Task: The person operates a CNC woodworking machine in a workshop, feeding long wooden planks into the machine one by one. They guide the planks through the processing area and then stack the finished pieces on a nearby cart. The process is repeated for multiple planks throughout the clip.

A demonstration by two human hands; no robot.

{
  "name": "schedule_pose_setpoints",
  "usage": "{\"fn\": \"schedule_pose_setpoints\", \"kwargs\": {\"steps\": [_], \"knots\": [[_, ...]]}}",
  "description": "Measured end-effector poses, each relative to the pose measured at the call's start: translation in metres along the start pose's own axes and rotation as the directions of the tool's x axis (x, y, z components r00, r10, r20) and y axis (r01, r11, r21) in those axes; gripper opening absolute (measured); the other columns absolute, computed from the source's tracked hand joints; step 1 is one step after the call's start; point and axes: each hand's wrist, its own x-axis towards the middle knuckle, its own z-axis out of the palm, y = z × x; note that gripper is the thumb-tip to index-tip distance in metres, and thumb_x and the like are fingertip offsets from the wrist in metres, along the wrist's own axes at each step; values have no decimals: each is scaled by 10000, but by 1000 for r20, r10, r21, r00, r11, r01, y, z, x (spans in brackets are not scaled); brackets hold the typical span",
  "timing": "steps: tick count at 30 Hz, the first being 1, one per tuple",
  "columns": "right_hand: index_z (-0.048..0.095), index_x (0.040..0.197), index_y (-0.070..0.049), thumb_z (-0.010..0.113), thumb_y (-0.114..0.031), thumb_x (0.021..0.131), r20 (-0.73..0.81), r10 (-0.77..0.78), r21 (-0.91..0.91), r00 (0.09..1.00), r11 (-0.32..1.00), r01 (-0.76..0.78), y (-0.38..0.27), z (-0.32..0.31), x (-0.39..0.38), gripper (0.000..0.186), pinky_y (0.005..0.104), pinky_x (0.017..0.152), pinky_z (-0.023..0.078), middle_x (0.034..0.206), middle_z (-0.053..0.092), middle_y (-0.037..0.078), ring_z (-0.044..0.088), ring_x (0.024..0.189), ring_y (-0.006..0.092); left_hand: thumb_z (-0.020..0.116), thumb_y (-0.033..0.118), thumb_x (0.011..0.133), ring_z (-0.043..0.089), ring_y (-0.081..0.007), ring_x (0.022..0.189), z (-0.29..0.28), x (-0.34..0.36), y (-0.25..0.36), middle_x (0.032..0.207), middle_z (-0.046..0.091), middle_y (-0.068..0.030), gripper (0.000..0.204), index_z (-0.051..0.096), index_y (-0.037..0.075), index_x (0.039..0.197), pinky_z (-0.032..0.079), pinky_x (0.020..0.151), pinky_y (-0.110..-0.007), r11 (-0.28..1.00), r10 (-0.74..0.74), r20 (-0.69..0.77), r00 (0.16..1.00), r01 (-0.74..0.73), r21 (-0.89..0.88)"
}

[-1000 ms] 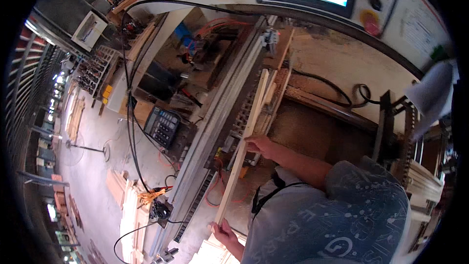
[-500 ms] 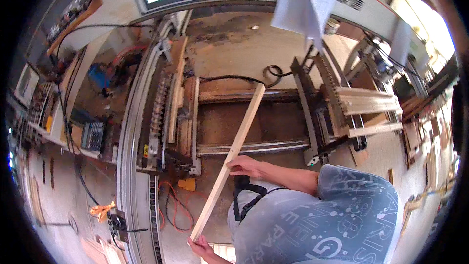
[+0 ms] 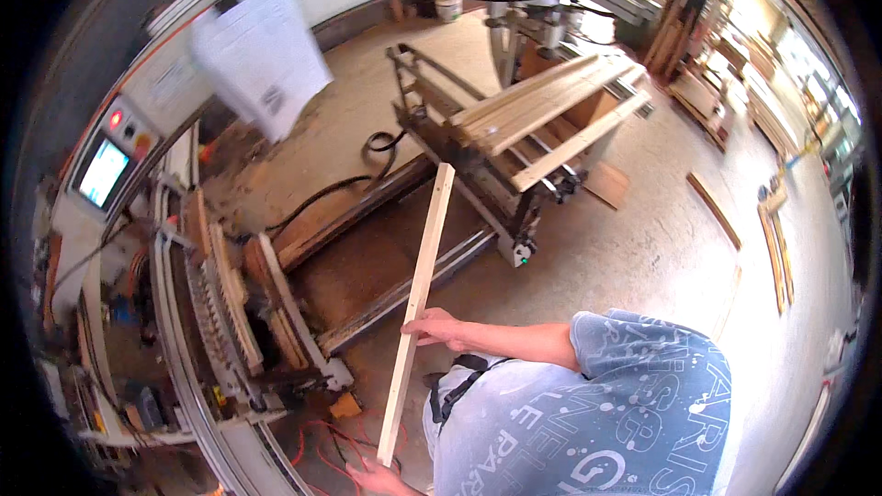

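A long, square-edged wooden strip (image 3: 421, 280) slants in front of my body, its far end pointing up toward the machine. My right hand (image 3: 436, 328) grips it a little below its middle, fingers and thumb closed round the sides. At the near end, low in the picture, my left hand (image 3: 377, 478) holds the strip; the picture's lower edge cuts off part of that hand. Small dark marks like holes show along the strip's upper face. Its far end overlaps the machine's metal frame in the picture; whether they touch I cannot tell.
Several wooden strips (image 3: 542, 110) lie across the machine's right-hand rack. A metal rail (image 3: 413, 289) crosses beyond me, with a black cable (image 3: 322, 193) behind it. Papers (image 3: 262, 55) hang from the beam near a lit screen (image 3: 104, 173). Loose wood (image 3: 715, 209) lies on the floor at right.
My view has swung to the right, so the rack of strips sits nearer the middle and the screen far left. Both hands keep hold of the strip, which now stands steeper in view.
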Motion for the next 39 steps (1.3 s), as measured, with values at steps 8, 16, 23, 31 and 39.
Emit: {"fn": "schedule_pose_setpoints", "kwargs": {"steps": [8, 16, 23, 31, 39], "knots": [[644, 1066, -15, 739, -250, 836, -128, -57, 191, 990, 978, 81, -19, -187, -85, 341, 331, 915, 562, 1038, 662, 76, 656, 989, 172, 737, 198, 783, 493, -395, 1235, -21, -35, 313, 1317, 535, -256, 666, 481, -31, 1353, 369, 1050, -471, 737, 637, 488, 597, -285, -613], [661, 1057, -37, 714, -285, 874, -445, -93, 276, 891, 932, 235, -36, -322, -181, 312, 339, 859, 571, 997, 675, 64, 664, 937, 173, 633, 95, 720, 635, -386, 893, -12, -113, 462, 999, 644, -188, 587, 563, 61, 1303, 516, 756, -454, 606, 795, 465, 389, -533, -590], [587, 1222, -20, 612, -248, 958, -619, -238, 384, 748, 739, 553, -18, -408, -237, 350, 335, 812, 563, 1060, 653, 81, 645, 938, 179, 628, 67, 730, 641, -171, 996, -2, -116, 593, 1091, 686, -130, 558, 591, 17, 1284, 493, 876, -314, 548, 836, 531, 139, -164, -820], [512, 1333, -16, 581, -215, 966, -704, -206, 372, 680, 708, 600, -47, -483, -256, 423, 347, 908, 539, 1163, 645, 123, 631, 1046, 204, 655, 93, 737, 670, -228, 909, 70, -57, 796, 1004, 690, -164, 469, 625, 42, 1202, 512, 807, -349, 382, 924, 371, 92, -261, -886], [414, 1433, -6, 594, -220, 955, -685, -231, 268, 691, 803, 533, -163, -565, -200, 554, 363, 948, 518, 1284, 594, 134, 601, 1108, 215, 669, 147, 722, 663, -317, 1031, 183, -56, 938, 1081, 681, -217, 591, 572, -40, 1274, 506, 892, -374, 311, 946, 323, 34, -380, -871]]}}
